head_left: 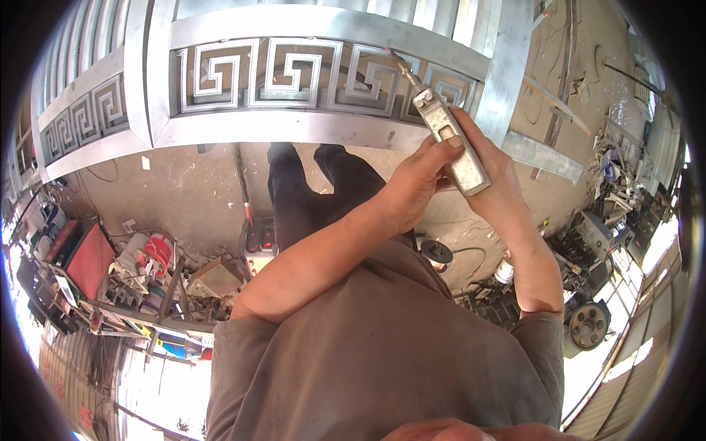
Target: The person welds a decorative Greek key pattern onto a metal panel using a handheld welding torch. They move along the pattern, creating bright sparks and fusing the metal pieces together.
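Two short brown sleeves (246,353) leave the forearms (316,253) bare, the left one slanting inward across the body. Both hands grasp one boxy grey metal hand tool (465,165): the left hand (419,178) lays its thumb on the casing beside a slot, while the right hand (496,163) wraps the right side, its fingers partly hidden. The tool tilts up and leftward, its slim tapered nose (404,70) overlapping a silvery Greek-key panel (329,73) near the top edge; whether the tip touches metal, I cannot tell. That panel sits between wide rails of a metal frame (279,129), with slats (401,9) past the upper rail and a second key panel (87,117) at left. Farther down, dark trousers (309,192) show above a dusty floor (195,184). Well apart from the hands are a red bucket (157,252) and a brown box (216,275) on the left, a spool (436,252) and a holed wheel (590,325) on the right.
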Tool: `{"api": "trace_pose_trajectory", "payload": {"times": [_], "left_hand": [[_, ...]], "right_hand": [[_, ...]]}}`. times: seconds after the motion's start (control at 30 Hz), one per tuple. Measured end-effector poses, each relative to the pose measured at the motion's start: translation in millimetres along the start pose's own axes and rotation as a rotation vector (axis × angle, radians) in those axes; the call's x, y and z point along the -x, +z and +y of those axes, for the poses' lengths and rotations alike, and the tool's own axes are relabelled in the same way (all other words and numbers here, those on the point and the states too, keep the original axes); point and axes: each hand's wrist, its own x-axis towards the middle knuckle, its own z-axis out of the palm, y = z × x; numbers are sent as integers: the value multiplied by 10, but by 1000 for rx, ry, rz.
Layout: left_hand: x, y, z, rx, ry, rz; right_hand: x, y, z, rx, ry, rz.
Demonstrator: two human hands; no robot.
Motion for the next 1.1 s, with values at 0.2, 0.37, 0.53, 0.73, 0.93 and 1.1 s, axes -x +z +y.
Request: {"api": "trace_pose_trajectory", "payload": {"times": [0.2,0.37,0.53,0.73,0.93,1.1], "left_hand": [[-41,-1,-1,5,21,-10],[-55,7,6,20,15,-3],[-53,37,46,3,13,-35],[-59,47,52,11,5,-54],[-57,47,57,17,0,-66],[-60,59,61,16,10,-77]], "right_hand": [[-23,-45,1,-10,30,-24],[-70,-50,-2,24,10,-16],[-117,-129,-4,40,30,-45],[-130,-163,-6,63,24,-53],[-126,-152,5,44,-4,-46],[-117,-160,9,58,-2,-46]]}}
